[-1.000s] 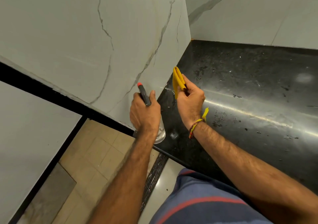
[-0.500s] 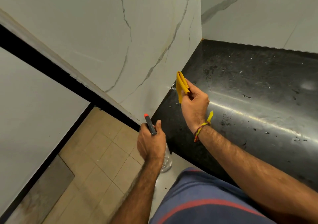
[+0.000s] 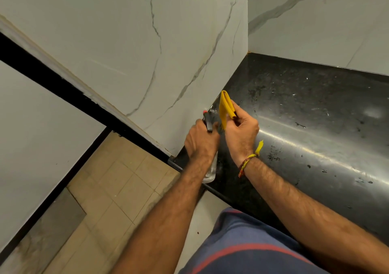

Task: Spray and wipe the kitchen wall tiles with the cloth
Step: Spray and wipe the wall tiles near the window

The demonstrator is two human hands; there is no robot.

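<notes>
The cloth is sitting folded into a narrow yellow pad, standing nearly upright at about one o'clock from the picture's centre, just beside the foot of the tiles; the right hand is pinching its lower edge between thumb and curled fingers, so that hand is clamped on it. It is looking soft and light, likely to flop or unfold if held by one corner; a flat grip across the folded pad, with the palm behind it, is probably the better hold for wiping. The bottle is being gripped by the left hand, whose fingers are wrapping its neck below the dark sprayer with its red tip; the clear body is showing under the wrist, and its smooth wall may be turning slippery if wet. The nozzle is pointing toward the tiles at their lowest part, close to the cloth; whether the trigger is being pressed I cannot tell. The two hands are working just beside each other. The black bench is spreading toward three o'clock, glossy and speckled; a floor of beige tiles is lying toward eight o'clock; blue shorts are showing at six.
</notes>
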